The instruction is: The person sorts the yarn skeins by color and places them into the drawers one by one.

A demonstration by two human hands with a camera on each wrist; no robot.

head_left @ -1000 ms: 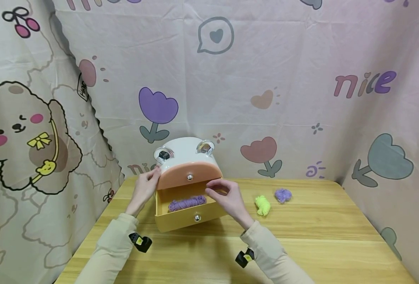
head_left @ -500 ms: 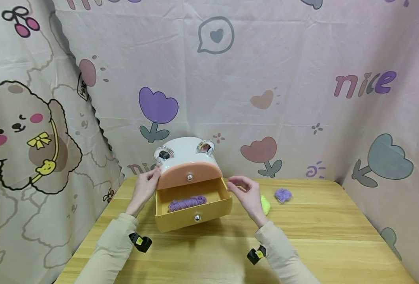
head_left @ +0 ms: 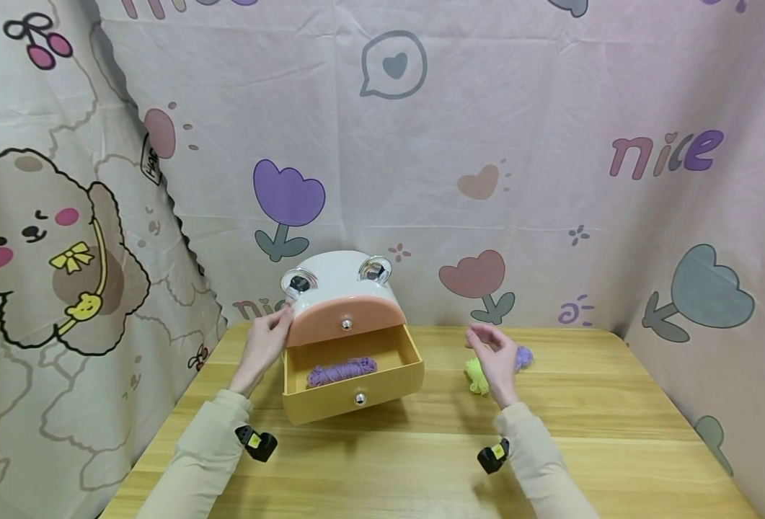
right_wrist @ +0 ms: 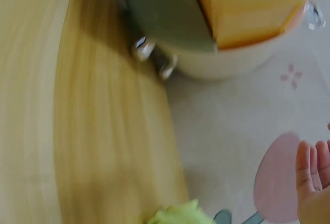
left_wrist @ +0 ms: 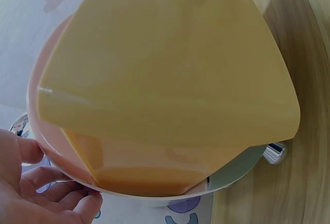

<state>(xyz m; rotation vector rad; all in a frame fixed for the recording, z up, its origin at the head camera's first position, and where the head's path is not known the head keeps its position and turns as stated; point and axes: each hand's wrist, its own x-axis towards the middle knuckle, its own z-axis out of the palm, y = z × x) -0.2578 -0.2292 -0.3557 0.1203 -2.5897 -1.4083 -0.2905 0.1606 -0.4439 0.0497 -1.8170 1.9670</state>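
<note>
A small drawer box (head_left: 343, 277) with a white top, round silver-rimmed eyes and an orange upper drawer (head_left: 330, 322) stands at the table's back. Its yellow drawer (head_left: 320, 407) is pulled out, with a purple yarn bundle (head_left: 342, 371) lying inside. My left hand (head_left: 267, 346) grips the box's left edge; in the left wrist view, thumb and fingers are bent around the rim. To the right of the box, my right hand (head_left: 495, 364) hovers with loosely bent fingers and nothing in it. Behind it lie a lime-green yarn bundle (head_left: 476, 377) and a purple yarn ball (head_left: 523, 357), both partly covered.
The wooden table (head_left: 590, 432) extends forward and to the right of the box. A patterned curtain (head_left: 408, 144) hangs right behind the table's back edge. In the right wrist view, the box rests on silver feet (right_wrist: 143, 48) below a green front (right_wrist: 165, 15).
My right hand has moved right, from over the yellow drawer to in front of the loose yarn. My left hand, the box and the yarn in the drawer have stayed put.
</note>
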